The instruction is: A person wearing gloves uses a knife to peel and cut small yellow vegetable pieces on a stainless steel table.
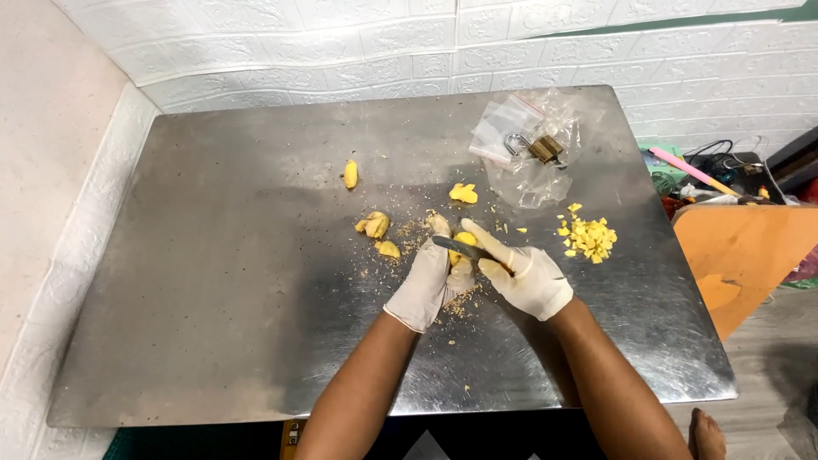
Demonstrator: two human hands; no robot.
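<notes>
- Peeling looks to be the step in hand: your left hand (430,277) is clamped around a yellow piece (464,239), probably ginger, just above the middle of the steel bench (213,324), and your right hand (524,277) is closed on a small knife (460,248) whose blade lies across the top of that piece.
- Keep the two hands close together as they are, touching or nearly so, since that gives you the shortest and steadiest stroke.
- Mind the left fingertips (439,225): one stands up just beyond the blade's tip, so I would judge it the likeliest thing to get nicked. Tuck it back behind the piece.
- Take thin strokes with the blade held shallow; the brown scrapings (413,234) scattered about your hands suggest that only the skin needs to come off.
- Turn the piece in your left grip rather than twisting your right wrist.
- Gloves on a wet root can slip, so hold firmly without squeezing.
- Keep finished work apart: the pile of diced bits (590,238) lies to your right, and the larger chunks (375,225) lie to your left near the scrapings.
- Steer clear of the clear plastic bag with a padlock (532,146) at the bench's far side.
</notes>
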